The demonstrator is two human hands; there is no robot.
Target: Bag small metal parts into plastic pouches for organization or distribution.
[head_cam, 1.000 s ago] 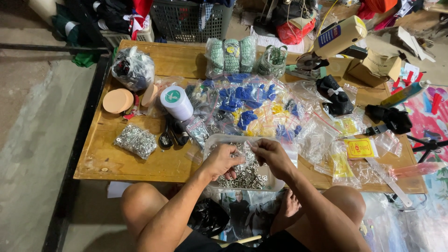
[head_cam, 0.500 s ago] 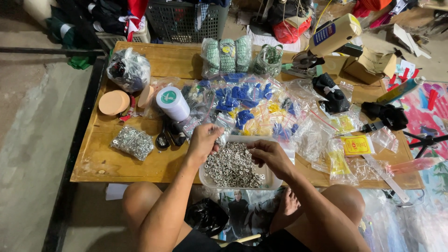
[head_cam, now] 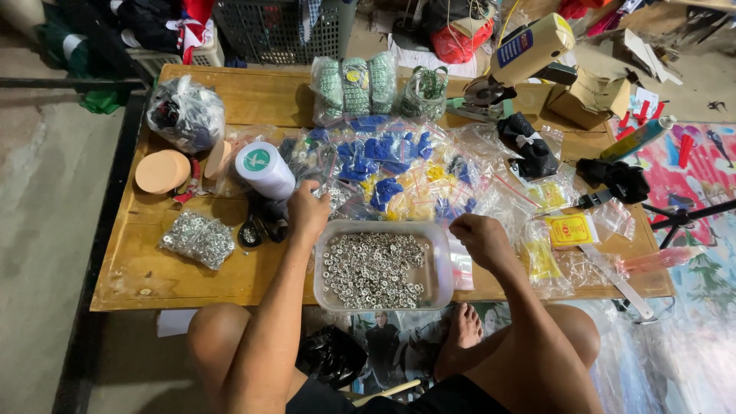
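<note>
A clear plastic tub [head_cam: 441, 257] full of small silver metal rings [head_cam: 374, 268] sits at the near edge of the wooden table [head_cam: 146, 276], about the middle of it. The left hand [head_cam: 308, 211] reaches just past the tub's far left corner into the small clear bags [head_cam: 337, 201], fingers curled; what it grips I cannot tell. The right hand [head_cam: 479, 236] is clenched beside the tub's right wall. A bag of silver rings [head_cam: 198, 238] lies toward the left edge, a white roll [head_cam: 264, 170] behind it.
</note>
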